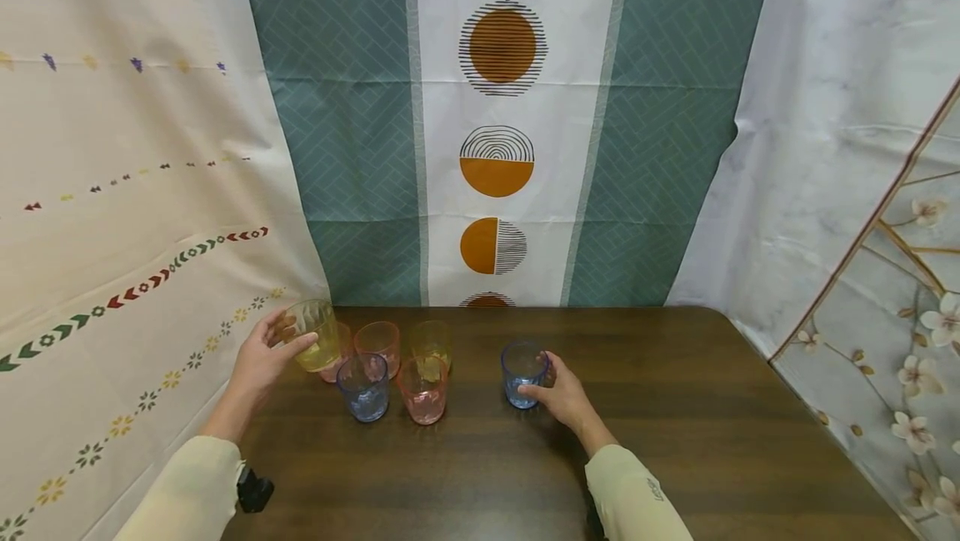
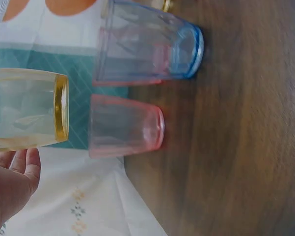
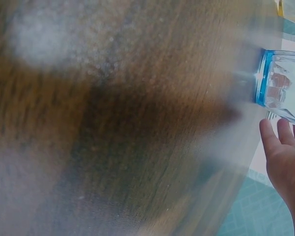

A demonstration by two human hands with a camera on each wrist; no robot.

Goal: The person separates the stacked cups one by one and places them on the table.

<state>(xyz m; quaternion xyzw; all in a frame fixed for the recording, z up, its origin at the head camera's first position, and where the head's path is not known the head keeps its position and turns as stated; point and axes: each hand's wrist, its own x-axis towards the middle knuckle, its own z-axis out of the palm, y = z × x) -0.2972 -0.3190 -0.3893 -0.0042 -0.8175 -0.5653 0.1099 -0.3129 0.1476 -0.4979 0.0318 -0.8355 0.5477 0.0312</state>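
My left hand [image 1: 262, 358] grips a clear yellow glass [image 1: 321, 341] by its side, thumb in front. In the left wrist view its thick yellow base hangs above the tabletop. Behind it, partly hidden, stands a pink glass [image 1: 345, 343]. My right hand [image 1: 567, 399] holds a clear blue glass [image 1: 522, 376] upright, thumb and fingers around its right side. The right wrist view shows its blue base [image 3: 261, 78] close over the wood. Between the hands stand another blue glass [image 1: 365, 395], a front pink glass [image 1: 424, 398], a back pink glass [image 1: 381, 343] and another yellow glass [image 1: 433, 341].
The dark wooden table [image 1: 480, 474] reaches back to a green and white curtain [image 1: 360, 149] with orange circles. A cream patterned cloth [image 1: 150, 274] hangs along the left side. On the right is a white floral cloth [image 1: 885, 358].
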